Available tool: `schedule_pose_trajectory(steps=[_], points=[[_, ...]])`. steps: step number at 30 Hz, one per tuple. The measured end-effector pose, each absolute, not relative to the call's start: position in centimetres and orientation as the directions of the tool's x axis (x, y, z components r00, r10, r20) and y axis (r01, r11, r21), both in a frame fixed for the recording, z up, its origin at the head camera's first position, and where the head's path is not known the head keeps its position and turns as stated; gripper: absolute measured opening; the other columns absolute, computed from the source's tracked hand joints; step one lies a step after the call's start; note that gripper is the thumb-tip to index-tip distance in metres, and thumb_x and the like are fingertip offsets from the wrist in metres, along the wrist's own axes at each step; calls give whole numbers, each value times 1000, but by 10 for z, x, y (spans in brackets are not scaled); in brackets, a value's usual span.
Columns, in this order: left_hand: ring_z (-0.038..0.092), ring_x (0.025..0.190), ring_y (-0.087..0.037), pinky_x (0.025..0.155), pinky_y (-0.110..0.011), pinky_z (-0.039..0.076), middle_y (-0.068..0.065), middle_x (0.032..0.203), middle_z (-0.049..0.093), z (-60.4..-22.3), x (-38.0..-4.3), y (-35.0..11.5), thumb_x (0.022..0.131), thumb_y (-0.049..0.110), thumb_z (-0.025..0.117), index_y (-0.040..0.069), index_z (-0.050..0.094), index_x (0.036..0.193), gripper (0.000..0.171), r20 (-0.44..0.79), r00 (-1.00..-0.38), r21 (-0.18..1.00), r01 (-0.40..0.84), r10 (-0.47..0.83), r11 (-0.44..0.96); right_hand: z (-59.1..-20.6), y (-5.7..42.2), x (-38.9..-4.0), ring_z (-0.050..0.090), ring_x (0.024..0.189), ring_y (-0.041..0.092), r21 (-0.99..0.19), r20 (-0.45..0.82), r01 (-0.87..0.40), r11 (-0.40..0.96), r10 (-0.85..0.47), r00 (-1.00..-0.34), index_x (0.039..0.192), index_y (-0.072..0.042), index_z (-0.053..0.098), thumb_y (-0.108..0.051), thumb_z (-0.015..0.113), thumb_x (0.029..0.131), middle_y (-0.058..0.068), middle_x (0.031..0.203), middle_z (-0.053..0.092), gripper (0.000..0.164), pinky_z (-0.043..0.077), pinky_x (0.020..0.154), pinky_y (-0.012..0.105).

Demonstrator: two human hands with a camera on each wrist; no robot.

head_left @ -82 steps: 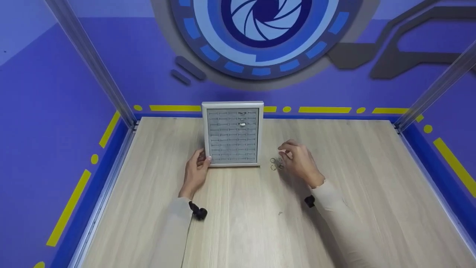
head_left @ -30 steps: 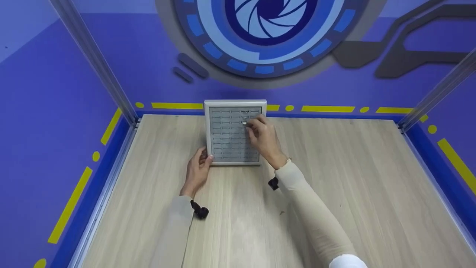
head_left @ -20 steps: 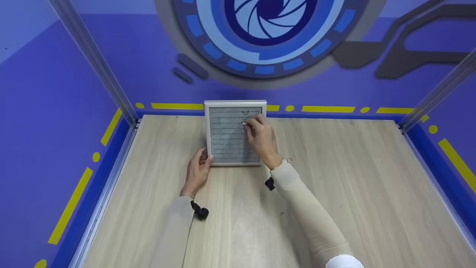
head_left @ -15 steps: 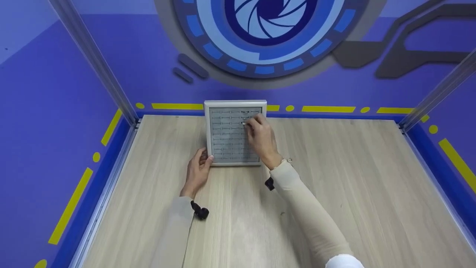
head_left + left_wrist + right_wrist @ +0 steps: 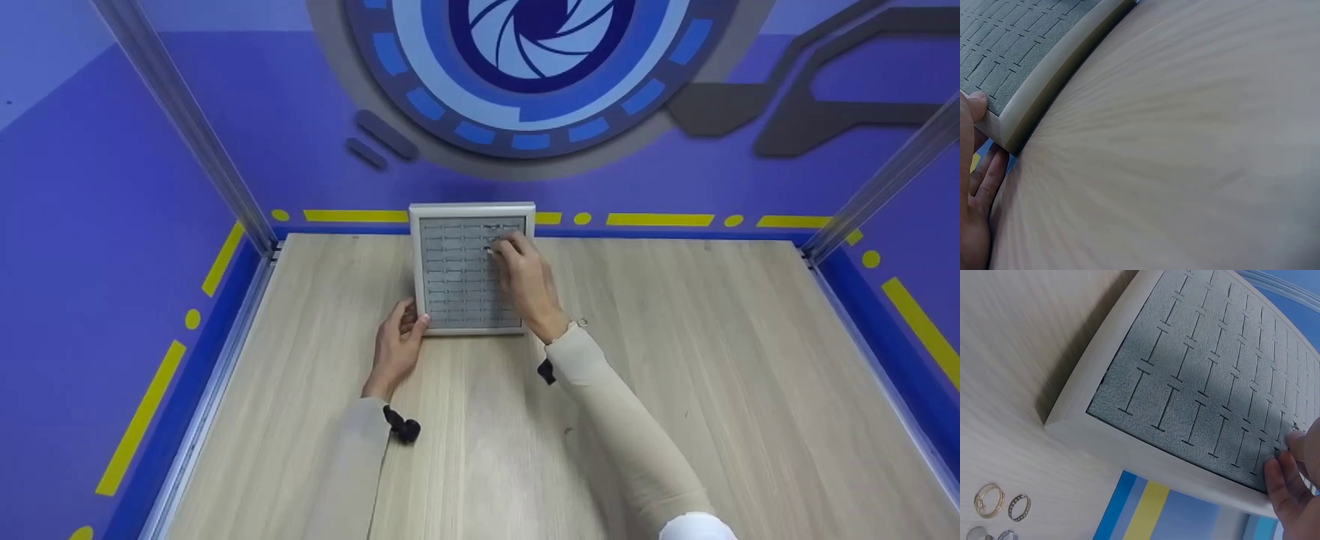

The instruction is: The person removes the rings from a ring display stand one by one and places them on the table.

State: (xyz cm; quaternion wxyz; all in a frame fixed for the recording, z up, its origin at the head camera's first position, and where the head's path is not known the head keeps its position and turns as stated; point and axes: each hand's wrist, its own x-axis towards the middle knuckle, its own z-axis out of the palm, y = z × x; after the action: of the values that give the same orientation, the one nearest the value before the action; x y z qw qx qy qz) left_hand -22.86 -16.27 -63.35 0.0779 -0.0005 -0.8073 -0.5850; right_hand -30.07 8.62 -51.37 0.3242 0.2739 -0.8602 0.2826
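Observation:
A ring display tray (image 5: pixel 472 207) with a pale frame and grey slotted foam stands propped up, leaning back. My left hand (image 5: pixel 395 349) grips its lower left corner, thumb (image 5: pixel 978 104) on the front and fingers behind the edge. At the upper right of the foam, my right hand (image 5: pixel 529 285) pinches a small ring, mostly hidden by the fingertips, against a slot. A shiny ring (image 5: pixel 492 227) sits in the top row just above that hand. In the right wrist view the thumb and fingers (image 5: pixel 1280 489) press close to the foam.
On the wooden table (image 5: pixel 480 450), right of the tray, lie a gold ring (image 5: pixel 1000 500), a patterned silver ring (image 5: pixel 1028 503) and others cut off by the view's edge. Behind stands a blue and purple wall (image 5: pixel 300 135), with metal posts (image 5: pixel 184 112) at the corners.
My right hand has moved from the rings on the table, left and up to the tray's slots, and has stayed there for the last second. My left hand keeps its grip.

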Motion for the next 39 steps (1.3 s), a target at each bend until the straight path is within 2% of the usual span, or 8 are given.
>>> schedule_pose_trajectory(steps=[12, 28, 39], points=[[67, 124, -26, 109, -45, 57, -11, 139, 66, -634, -228, -163, 110, 28, 64, 14, 57, 150, 43, 123, -988, 942, 86, -95, 324, -515, 88, -298, 70, 103, 25, -325, 670, -640, 696, -308, -675, 110, -3, 71, -6, 66, 106, 9, 113, 68, 7, 63, 93, 36], [66, 125, -25, 110, -45, 56, -9, 139, 66, -632, -227, -161, 110, 29, 62, 16, 56, 150, 43, 109, -990, 947, 75, -94, 312, -515, 94, -296, 70, 106, 24, -303, 676, -673, 675, -346, -651, 118, -2, 70, -6, 64, 107, 9, 116, 67, 14, 62, 95, 33], [65, 125, -25, 110, -44, 56, -10, 140, 65, -631, -227, -163, 110, 29, 62, 15, 56, 150, 43, 116, -989, 947, 83, -91, 311, -517, 98, -292, 70, 108, 23, -310, 678, -698, 645, -365, -638, 115, -2, 70, -5, 64, 107, 9, 118, 66, 11, 62, 96, 30]])
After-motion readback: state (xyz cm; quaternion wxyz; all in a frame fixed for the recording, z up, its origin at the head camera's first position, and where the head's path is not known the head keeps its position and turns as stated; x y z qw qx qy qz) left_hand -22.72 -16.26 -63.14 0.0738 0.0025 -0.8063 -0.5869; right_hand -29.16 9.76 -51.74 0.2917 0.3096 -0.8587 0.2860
